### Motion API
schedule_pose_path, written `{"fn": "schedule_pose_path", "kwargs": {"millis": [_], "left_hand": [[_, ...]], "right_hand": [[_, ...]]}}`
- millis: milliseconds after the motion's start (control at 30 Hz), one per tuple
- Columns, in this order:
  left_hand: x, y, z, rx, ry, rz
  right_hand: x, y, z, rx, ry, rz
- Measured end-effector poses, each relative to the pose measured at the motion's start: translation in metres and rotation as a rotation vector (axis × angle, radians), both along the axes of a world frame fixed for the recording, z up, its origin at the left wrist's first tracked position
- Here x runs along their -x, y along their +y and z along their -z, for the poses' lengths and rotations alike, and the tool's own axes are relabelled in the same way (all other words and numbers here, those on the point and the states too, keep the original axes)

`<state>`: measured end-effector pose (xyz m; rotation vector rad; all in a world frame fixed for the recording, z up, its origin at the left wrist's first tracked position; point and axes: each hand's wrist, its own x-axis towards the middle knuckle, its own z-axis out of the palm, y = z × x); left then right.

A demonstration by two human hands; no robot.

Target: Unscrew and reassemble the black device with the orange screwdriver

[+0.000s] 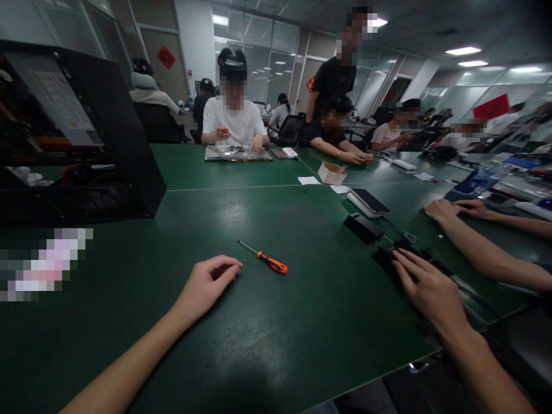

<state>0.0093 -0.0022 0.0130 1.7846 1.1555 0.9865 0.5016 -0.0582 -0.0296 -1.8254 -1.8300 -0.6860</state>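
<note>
My left hand (211, 284) rests on the green table (241, 345) with its fingers curled in and the thumb tip close to the fingertips. Nothing shows between them. Just to its right lies an orange and black screwdriver (272, 262), its thin metal shaft pointing to the upper left. My right hand (431, 290) lies farther right, fingers stretched out, their tips over dark items with cables whose kind I cannot make out. A small black box-like piece (363, 228) sits just beyond those fingertips.
An open black computer case (133, 132) stands at the left. A phone (368, 201) on a white box and a small cardboard box (332, 172) lie farther back. Another person's hands (444, 210) rest at the right. Across the table, a person in white (235, 123) handles a flat panel (237, 153).
</note>
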Motion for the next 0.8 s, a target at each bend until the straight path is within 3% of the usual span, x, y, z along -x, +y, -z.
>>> {"fn": "schedule_pose_path", "kwargs": {"millis": [333, 600, 800], "left_hand": [[0.003, 0.002, 0.0, 0.0, 0.033, 0.014], [0.007, 0.006, 0.007, 0.052, -0.011, 0.004], [0.006, 0.006, 0.006, 0.067, -0.016, 0.005]], "right_hand": [[-0.003, -0.004, 0.001, -0.097, 0.181, -0.102], [0.002, -0.002, -0.004, -0.088, 0.331, -0.003], [0.004, -0.002, -0.007, -0.066, 0.259, 0.003]]}}
